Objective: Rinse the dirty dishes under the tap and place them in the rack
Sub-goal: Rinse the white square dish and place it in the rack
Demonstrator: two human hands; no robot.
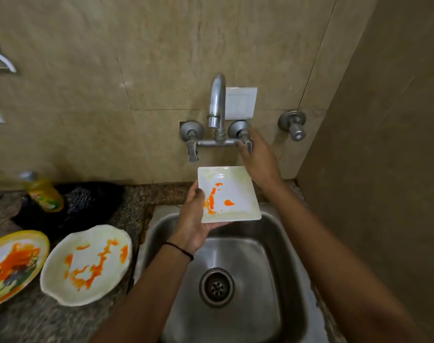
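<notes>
My left hand (193, 219) holds a small square white plate (232, 191) smeared with orange sauce, above the back of the steel sink (283, 243) and below the tap spout (217, 100). My right hand (257, 157) reaches over the plate's far right corner, fingers around the tap's right handle (248, 144). No water stream is visible. On the counter at the left lie a wavy white plate (87, 264) with orange smears and a yellow-rimmed plate (14, 264) with orange and dark residue. No rack is in view.
A yellow dish-soap bottle (43, 194) and a dark scrubber (81, 199) sit on a black cloth at the counter's back left. A second wall valve (294, 125) projects to the right of the tap. A side wall closes in at the right of the sink.
</notes>
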